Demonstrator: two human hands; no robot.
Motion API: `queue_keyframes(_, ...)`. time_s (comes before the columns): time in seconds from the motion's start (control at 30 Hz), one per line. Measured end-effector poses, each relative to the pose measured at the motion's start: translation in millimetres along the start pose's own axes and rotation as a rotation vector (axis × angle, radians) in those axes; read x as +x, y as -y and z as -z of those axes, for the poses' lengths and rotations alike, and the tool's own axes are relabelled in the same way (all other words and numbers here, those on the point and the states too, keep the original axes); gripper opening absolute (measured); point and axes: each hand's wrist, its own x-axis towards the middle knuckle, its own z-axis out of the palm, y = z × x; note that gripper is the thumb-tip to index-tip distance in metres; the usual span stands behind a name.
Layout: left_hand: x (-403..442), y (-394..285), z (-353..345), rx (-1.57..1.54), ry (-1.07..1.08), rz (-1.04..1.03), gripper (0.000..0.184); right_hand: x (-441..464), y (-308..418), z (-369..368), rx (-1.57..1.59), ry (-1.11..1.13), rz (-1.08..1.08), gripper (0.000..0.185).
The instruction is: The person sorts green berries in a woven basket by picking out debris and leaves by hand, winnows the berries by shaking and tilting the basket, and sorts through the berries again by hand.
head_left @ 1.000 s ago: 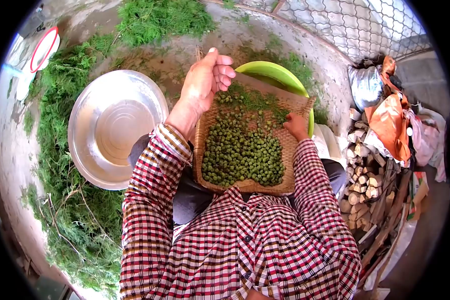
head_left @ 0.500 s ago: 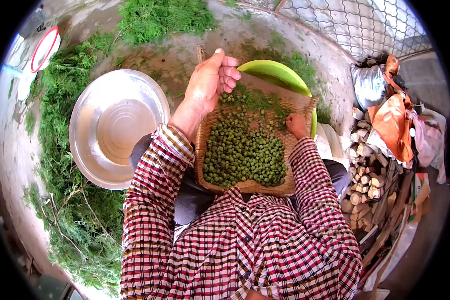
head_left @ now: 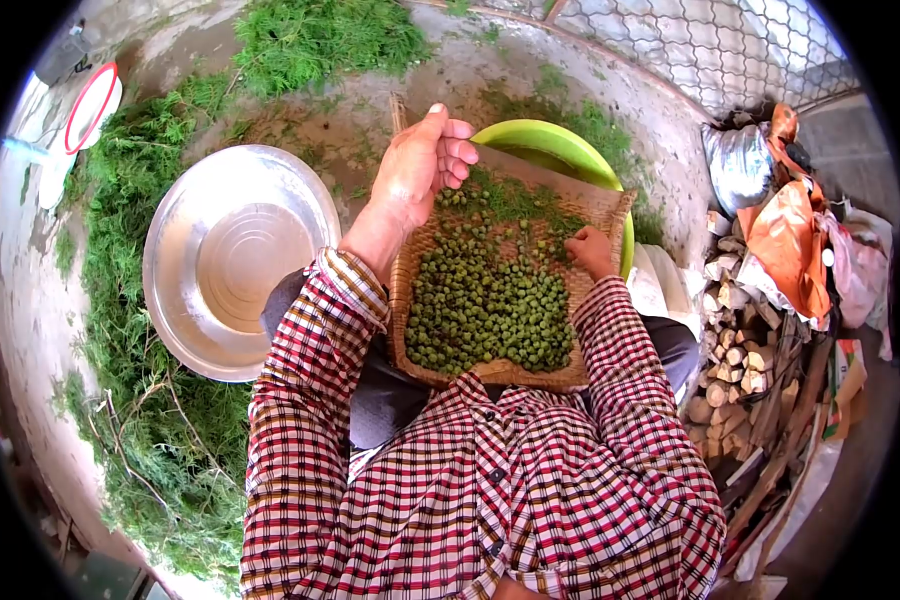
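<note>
A woven tray point(head_left: 400, 290) rests on my lap, tilted over the rim of a lime-green basin point(head_left: 570, 145). Many small green cones point(head_left: 490, 310) fill its lower part, with feathery green sprigs point(head_left: 515, 200) at the top. My left hand point(head_left: 415, 165) is above the tray's upper left edge, palm turned inward and fingers curled, the thumb pointing up; nothing shows in it. At the tray's right side, my right hand point(head_left: 590, 252) has its fingers pinched together near the sprigs; anything between them is too small to make out.
A wide metal basin point(head_left: 245, 262) stands at the left. Cut green branches point(head_left: 170, 440) lie beyond it and at the top. Stacked firewood point(head_left: 735, 365), an orange bag point(head_left: 790, 245) and a wire mesh point(head_left: 670, 40) are on the right.
My right hand has shifted slightly at the tray's right side. My left hand moved a little to the right at first and now stays nearly still. The view has shifted slightly.
</note>
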Motion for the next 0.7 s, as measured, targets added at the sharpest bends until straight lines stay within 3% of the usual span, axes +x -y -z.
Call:
queue_keyframes(0.1,2,1,-1,0.005,0.004,0.007,0.041,0,-1,3,0.237,0.012,-0.085,0.011)
queue_keyframes(0.17,2,2,-1,0.010,0.003,0.011,0.041,13,-20,-5,0.735,0.133,-0.073,0.008)
queue_keyframes(0.3,2,3,0,0.008,0.003,0.008,0.041,6,-24,-6,0.954,0.153,-0.070,0.006)
queue_keyframes(0.5,2,5,-2,0.026,0.005,0.015,0.040,-1,-6,-5,0.512,0.099,0.003,0.012)
queue_keyframes(0.57,2,5,-3,0.036,0.004,0.013,0.040,12,-5,-16,0.172,-0.012,0.151,0.016)
queue_keyframes(0.6,1,4,-5,0.037,0.004,0.021,0.040,15,-1,-19,0.170,-0.008,0.155,0.016)
queue_keyframes(0.67,0,3,-5,0.038,-0.002,0.031,0.040,19,5,-27,-0.248,-0.185,0.307,0.017)
queue_keyframes(0.7,0,4,-4,0.035,0.005,0.026,0.040,20,8,-31,-0.248,-0.180,0.309,0.017)
